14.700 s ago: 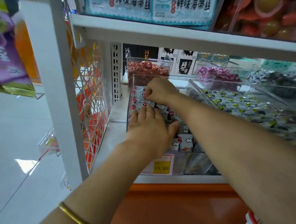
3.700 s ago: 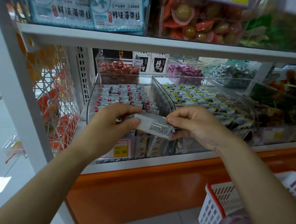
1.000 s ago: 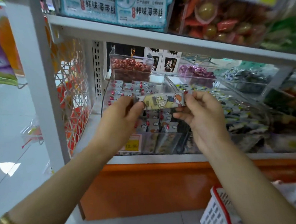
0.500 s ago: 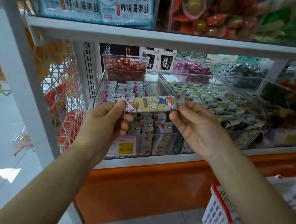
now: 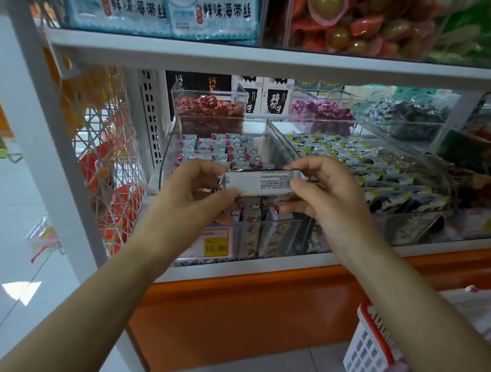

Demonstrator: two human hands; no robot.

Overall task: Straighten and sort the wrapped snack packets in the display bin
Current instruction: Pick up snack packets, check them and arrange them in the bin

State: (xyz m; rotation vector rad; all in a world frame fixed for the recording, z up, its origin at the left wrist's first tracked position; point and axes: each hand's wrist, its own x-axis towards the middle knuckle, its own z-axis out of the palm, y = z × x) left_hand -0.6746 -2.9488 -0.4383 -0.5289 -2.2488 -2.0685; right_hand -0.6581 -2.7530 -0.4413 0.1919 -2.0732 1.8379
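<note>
A long wrapped snack packet [image 5: 263, 182] is held level above the front of the clear display bin [image 5: 165, 164], its white printed back side facing me. My left hand [image 5: 193, 191] pinches its left end and my right hand [image 5: 320, 195] pinches its right end. Below and behind them, rows of small white packets with red dots and cloud prints [image 5: 220, 147] lie in the bin. More packets stand upright against the bin's front wall [image 5: 264, 238].
A yellow price tag [image 5: 215, 247] reading 15.80 hangs on the bin front. A neighbouring bin of yellow-marked packets [image 5: 353, 160] lies to the right. Bins of red [image 5: 211, 104] and purple [image 5: 322, 110] sweets stand behind. A white basket with red rim [image 5: 372, 354] sits low right.
The packet has been flipped: half a second ago its colourful cartoon front faced me, now the white printed back does. Both hands still hold its ends, slightly lower.
</note>
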